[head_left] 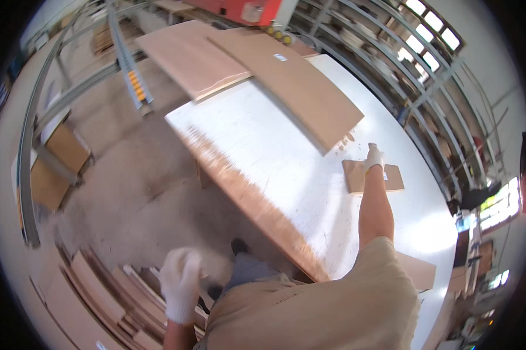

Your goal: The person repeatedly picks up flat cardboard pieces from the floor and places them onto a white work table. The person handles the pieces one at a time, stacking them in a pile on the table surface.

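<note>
My right hand (373,157), in a white glove, reaches across the white table (263,146) and rests on a small brown wood panel (391,178) lying flat there. My left hand (180,283), also gloved and blurred, hangs low beside my body with the fingers curled, off the table's near edge and above the stacked boards on the floor. I see nothing in it.
A long brown board (301,87) and a wider pale board (187,55) lie on the far end of the table. Another small panel (419,271) sits by my right elbow. Wood strips (99,291) are piled on the floor at lower left. Metal shelving (403,64) runs along the right.
</note>
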`<state>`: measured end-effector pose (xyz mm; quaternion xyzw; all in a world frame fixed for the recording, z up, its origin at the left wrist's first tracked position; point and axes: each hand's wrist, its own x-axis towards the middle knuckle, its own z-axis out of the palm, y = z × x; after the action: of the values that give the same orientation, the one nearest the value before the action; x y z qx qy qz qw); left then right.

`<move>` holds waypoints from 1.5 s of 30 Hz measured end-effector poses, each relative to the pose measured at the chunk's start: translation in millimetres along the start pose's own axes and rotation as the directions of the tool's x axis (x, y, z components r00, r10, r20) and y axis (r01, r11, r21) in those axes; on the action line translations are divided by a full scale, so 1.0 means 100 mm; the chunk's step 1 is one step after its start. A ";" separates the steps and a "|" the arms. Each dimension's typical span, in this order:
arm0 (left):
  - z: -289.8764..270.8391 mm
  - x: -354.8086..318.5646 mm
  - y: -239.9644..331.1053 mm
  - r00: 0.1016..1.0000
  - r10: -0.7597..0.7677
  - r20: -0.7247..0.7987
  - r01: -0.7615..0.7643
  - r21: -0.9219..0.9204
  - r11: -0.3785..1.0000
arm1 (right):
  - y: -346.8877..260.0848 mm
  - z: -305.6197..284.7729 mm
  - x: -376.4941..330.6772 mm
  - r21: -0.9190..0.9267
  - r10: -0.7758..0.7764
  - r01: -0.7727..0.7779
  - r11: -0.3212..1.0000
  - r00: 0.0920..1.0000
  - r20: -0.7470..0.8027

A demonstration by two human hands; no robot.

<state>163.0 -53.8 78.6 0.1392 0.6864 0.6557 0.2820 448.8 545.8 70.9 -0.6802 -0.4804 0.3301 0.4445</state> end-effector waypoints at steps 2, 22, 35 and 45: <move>0.81 0.81 0.17 0.923 -0.138 0.359 0.164 -0.043 0.986 | 0.39 -0.08 0.48 0.266 0.248 -0.340 0.902 0.913 0.325; 1.70 1.80 0.05 0.808 -0.069 0.585 0.401 -0.461 0.792 | -0.88 1.13 0.01 -0.246 -0.087 0.340 0.908 0.725 0.683; -0.27 -0.65 0.07 0.950 -0.029 0.310 0.083 -0.159 0.984 | -1.04 1.80 -2.22 0.187 -0.180 0.020 0.982 0.389 0.903; -0.40 -3.19 -0.85 0.691 0.283 -0.666 -0.407 -0.035 0.913 | -1.45 3.02 -6.17 0.540 -0.434 0.457 0.707 -0.322 0.841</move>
<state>411.5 -274.6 59.6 0.0049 0.6401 0.7630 -0.0899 -65.4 69.6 101.8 0.0212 -0.8616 0.5060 0.0351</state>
